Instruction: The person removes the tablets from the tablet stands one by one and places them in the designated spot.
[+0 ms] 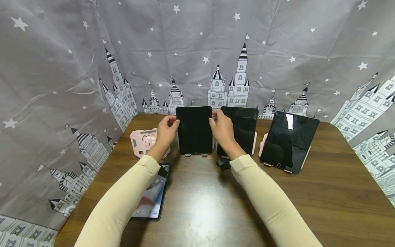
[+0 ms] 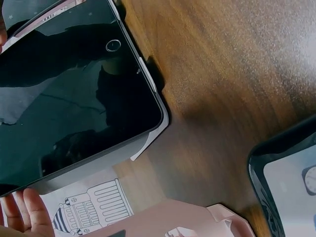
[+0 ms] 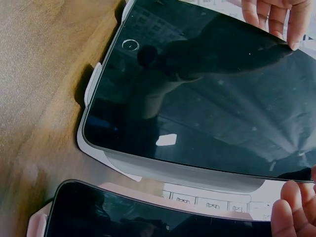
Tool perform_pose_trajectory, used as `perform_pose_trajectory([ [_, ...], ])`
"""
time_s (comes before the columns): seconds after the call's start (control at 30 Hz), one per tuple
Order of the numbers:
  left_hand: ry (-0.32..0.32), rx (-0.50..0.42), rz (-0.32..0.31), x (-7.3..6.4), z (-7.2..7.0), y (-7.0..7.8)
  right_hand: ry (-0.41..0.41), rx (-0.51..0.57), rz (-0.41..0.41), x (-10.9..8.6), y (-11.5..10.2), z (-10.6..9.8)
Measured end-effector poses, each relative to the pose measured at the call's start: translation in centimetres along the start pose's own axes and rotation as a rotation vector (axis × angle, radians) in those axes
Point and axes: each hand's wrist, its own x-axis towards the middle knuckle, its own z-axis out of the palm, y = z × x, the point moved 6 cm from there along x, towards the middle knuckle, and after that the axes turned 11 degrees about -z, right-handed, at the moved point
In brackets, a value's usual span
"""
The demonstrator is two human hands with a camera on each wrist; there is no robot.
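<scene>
A tablet (image 1: 195,130) with a dark screen leans upright on a light grey stand (image 3: 113,165), its home button at the bottom. The stand's two front lips lie under the tablet's lower edge. My left hand (image 1: 168,132) pinches the tablet's left edge near the top, thumb in front and fingers behind. On the opposite edge my right hand (image 1: 223,129) pinches it the same way, its fingers (image 3: 291,205) showing in the right wrist view. In the left wrist view, the left fingers (image 2: 33,212) touch the tablet's side.
A second dark tablet (image 1: 247,133) stands just right of the held one, partly behind my right hand. Farther right, a third tablet (image 1: 290,144) leans on a pink stand. Another pink stand (image 1: 135,144) is at left. A lit tablet (image 1: 155,197) lies flat below my left arm.
</scene>
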Motion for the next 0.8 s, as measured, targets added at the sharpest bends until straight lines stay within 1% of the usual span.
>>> perform_pose_trajectory([
  [0.13,0.010,0.008,0.000,-0.2,-0.1,0.1,0.031,0.016,-0.015,-0.1,-0.1,-0.1],
  [0.33,0.009,-0.027,-0.001,-0.4,-0.2,0.1,0.057,0.041,-0.030,-0.3,-0.3,-0.3],
  [0.5,-0.011,-0.060,0.001,-0.7,-0.4,0.1,0.067,0.062,-0.037,-0.4,-0.5,-0.5],
  [0.63,-0.015,-0.097,-0.007,-1.0,-0.6,0.1,0.063,0.083,-0.045,-0.5,-0.9,-0.5],
  [0.8,-0.017,-0.118,-0.010,-1.4,-1.2,0.2,0.056,0.120,-0.036,-0.7,-1.3,-0.7],
])
